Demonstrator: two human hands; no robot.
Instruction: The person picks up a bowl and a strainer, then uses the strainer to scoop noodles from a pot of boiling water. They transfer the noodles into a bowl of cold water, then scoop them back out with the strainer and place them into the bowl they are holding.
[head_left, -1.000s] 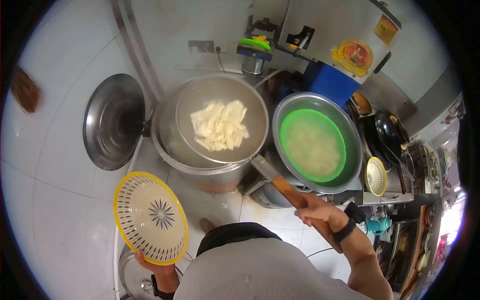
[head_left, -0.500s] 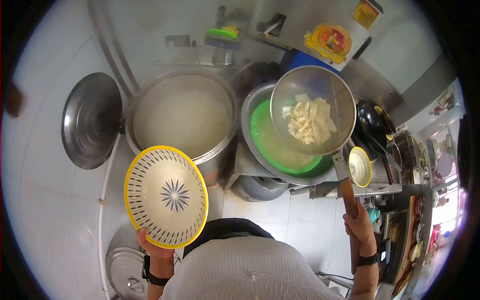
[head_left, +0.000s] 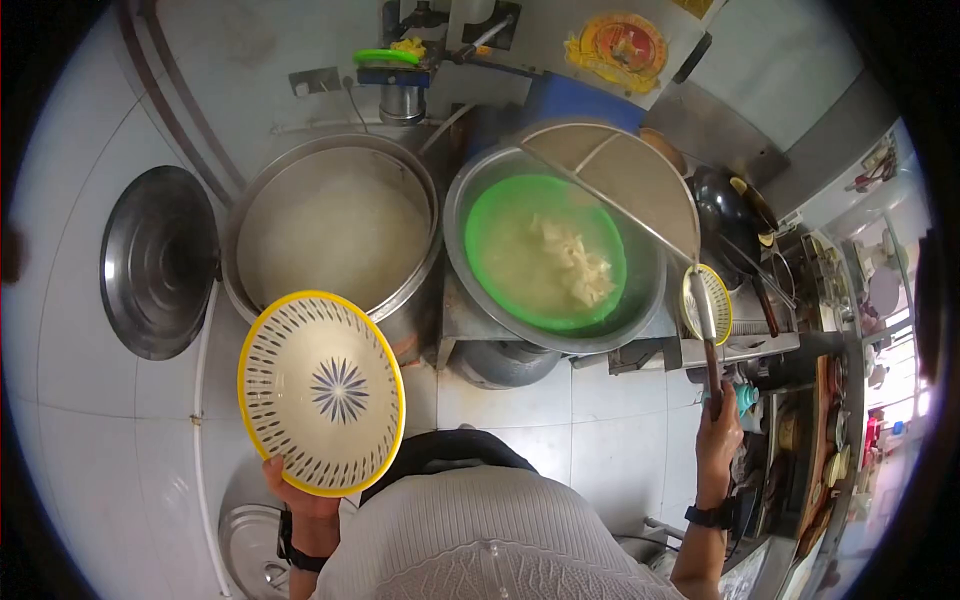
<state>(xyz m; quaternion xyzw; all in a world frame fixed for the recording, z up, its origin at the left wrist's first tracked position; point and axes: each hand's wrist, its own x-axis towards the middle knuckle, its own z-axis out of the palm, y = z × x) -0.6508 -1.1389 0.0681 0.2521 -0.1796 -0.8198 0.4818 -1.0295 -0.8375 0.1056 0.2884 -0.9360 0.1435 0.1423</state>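
Food (head_left: 575, 262) lies in the green vessel (head_left: 484, 222). The right grip (head_left: 718, 442) clasps a tilted strainer (head_left: 635, 180); the left grip (head_left: 302, 498), a bowl (head_left: 320, 395).

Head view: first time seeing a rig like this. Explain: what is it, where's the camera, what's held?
There is no machine here: a person works with two bare hands. One camera, worn on the head, looks forward and down, so the person's own torso fills the bottom middle. The left hand holds a yellow-rimmed bowl near its lower edge. The right hand holds the handle of a strainer, tilted over the far right side of a metal basin. Inside the basin is a green container, with pale pieces in cloudy liquid. To the left stands a large metal pot.
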